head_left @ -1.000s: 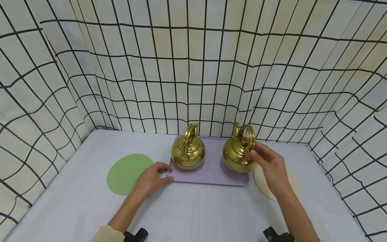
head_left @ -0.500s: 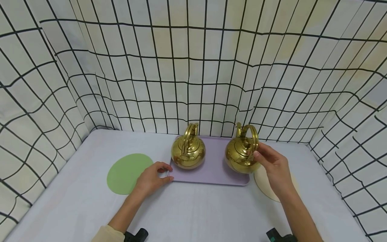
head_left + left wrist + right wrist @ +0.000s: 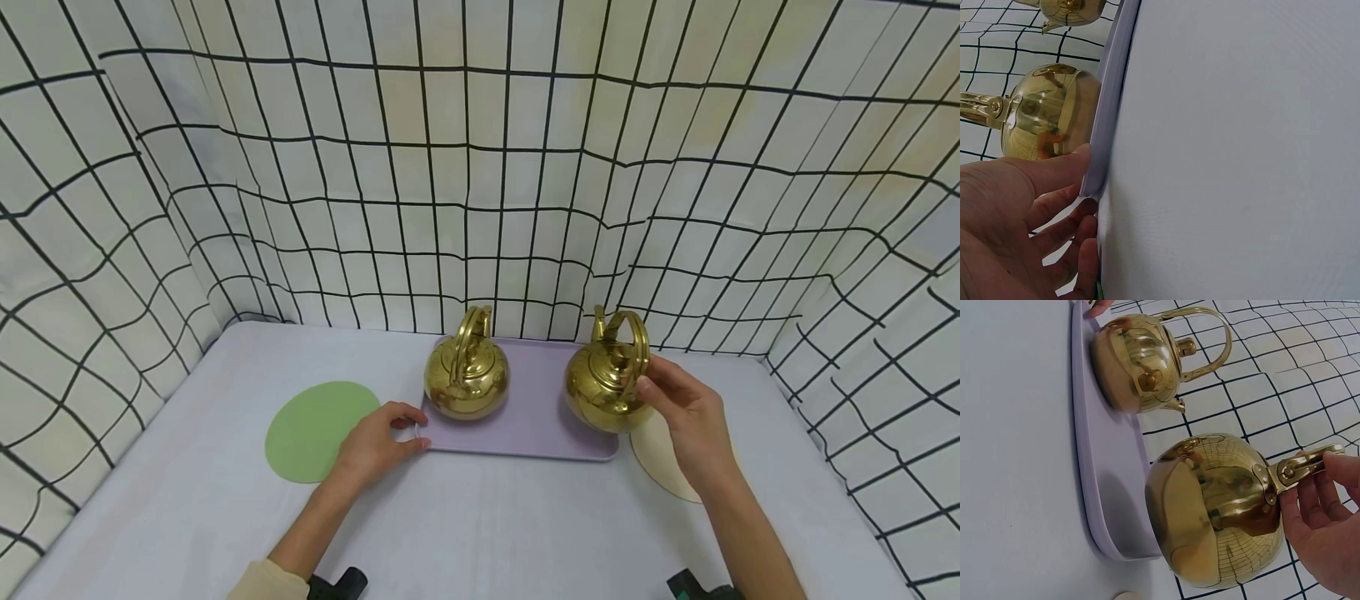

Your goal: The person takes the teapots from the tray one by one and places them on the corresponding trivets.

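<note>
Ctr-R of head view: R hand (image 3: 693,421) grips arched handle (image 3: 642,340) of shiny round brass-col. metal teapot (image 3: 600,390), pot just up-L of hand, over R end of lilac rect. tray (image 3: 532,417). L hand (image 3: 375,446) pinches tray's lower-L corner.

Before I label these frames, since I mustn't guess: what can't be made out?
Head: part of cream disc, behind right hand.
Head: inside of left kettle, under its lid.
Left wrist: part of right kettle, cut by top edge.
Right wrist: most of left hand, cut by top edge.
</note>
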{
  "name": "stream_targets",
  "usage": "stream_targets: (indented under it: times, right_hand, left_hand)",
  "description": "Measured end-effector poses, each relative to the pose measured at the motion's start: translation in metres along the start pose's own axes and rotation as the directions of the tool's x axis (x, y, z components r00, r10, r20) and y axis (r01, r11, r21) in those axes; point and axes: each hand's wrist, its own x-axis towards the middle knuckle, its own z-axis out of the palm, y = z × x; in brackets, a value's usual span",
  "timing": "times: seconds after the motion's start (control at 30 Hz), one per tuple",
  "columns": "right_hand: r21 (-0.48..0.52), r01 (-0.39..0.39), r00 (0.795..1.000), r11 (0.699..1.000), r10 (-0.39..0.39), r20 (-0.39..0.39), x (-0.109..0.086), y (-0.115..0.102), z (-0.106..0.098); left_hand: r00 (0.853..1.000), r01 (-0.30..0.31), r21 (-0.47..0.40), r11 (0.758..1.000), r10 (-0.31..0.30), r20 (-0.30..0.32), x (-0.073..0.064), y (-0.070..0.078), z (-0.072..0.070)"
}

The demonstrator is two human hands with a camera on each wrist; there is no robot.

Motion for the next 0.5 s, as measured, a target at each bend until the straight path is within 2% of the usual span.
stream_targets:
  times: [0.5]
  right_hand:
    - [0.027,0.004,1.0,1.0,-0.004,-0.011,-0.0023,0.0007,-0.0069]
  left_hand:
    - [1.0,-0.008,-0.003,1.0,0.008,0.002,-0.0001,-0.0016,0.0003]
